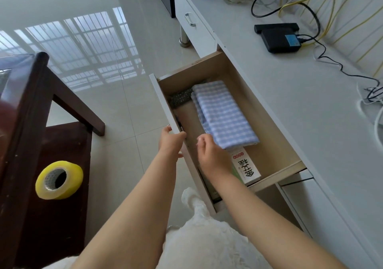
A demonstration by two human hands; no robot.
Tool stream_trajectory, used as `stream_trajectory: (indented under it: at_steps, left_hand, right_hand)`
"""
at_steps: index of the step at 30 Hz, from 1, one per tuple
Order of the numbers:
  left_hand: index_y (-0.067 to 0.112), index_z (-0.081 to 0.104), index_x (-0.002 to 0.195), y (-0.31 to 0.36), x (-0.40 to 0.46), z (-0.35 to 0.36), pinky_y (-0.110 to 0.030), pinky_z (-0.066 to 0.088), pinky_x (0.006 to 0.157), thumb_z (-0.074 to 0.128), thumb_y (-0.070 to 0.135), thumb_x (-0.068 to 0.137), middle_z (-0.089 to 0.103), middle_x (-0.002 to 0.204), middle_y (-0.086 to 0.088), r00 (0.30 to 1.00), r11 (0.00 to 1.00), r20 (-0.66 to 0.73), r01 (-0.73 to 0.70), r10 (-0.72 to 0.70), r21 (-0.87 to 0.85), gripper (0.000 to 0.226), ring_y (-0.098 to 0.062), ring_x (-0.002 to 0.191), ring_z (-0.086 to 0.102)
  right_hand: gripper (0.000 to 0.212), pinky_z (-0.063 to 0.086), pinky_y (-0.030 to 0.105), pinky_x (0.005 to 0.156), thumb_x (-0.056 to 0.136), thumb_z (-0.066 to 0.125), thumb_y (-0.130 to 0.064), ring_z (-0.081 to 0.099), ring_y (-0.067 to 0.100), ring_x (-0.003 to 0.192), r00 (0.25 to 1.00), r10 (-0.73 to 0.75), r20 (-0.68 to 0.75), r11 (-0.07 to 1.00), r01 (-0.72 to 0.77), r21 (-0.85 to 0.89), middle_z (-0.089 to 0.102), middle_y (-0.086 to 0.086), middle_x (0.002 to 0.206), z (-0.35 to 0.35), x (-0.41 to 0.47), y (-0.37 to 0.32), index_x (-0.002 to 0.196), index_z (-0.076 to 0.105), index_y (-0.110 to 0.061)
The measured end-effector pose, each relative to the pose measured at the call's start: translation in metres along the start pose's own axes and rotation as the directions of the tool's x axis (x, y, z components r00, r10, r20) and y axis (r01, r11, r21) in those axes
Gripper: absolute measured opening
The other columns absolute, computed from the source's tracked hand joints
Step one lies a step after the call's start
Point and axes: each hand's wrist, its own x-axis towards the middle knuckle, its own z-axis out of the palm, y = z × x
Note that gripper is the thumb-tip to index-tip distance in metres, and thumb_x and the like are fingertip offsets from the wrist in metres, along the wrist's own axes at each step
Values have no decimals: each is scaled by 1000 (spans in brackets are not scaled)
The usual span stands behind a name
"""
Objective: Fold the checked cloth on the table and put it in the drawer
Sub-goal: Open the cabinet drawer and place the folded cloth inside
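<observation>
Checked cloth (222, 115) folded, lying flat inside open drawer (269, 148), near end over white box (246, 168). My left hand (171, 141) grips drawer front. My right hand (209, 150) beside cloth, fingers loosely curled, seemingly holding nothing; blurred. Placing step looks done. Next: withdraw right, push drawer shut.

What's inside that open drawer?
In the drawer: the folded checked cloth, a dark dotted item beside it, and a white box partly under the cloth. The right hand covers some of the floor; what lies beneath the cloth is hidden.
</observation>
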Motion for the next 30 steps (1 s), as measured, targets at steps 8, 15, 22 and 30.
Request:
stream_trajectory:
  at_steps: [8,15,22,30]
  left_hand:
    - [25,28,144,2,0,-1,-41,56,71,55,12,86,51,86,-4,999,1000,34,-5,4,24,65,-23,86,54]
    - [24,26,143,8,-2,1,-42,56,72,56,13,89,50,86,-3,999,999,37,-20,18,40,63,-25,88,56]
    - [24,29,142,24,-6,6,-43,59,75,63,24,88,56,102,-7,996,994,35,-84,81,71,65,-25,96,59]
    - [17,22,148,53,-18,43,-45,57,79,55,54,86,42,143,-9,983,986,126,-146,136,77,79,-30,116,54]
  right_hand:
    - [43,10,62,112,98,42,-15,-4,39,144,909,204,362,803,56,-593,-10,0,160,-2,56,58,137,41,-33]
    - [46,39,42,98,98,44,-29,36,32,130,870,272,411,916,-103,-387,32,3,152,-2,63,55,143,35,-26]
    - [25,45,29,75,95,49,-17,63,28,99,986,-26,-167,999,19,-40,68,10,110,-57,50,51,115,64,-12]
    - [35,33,45,108,97,40,-11,45,35,128,924,193,-331,953,-256,-160,51,18,138,-139,66,114,126,56,-4]
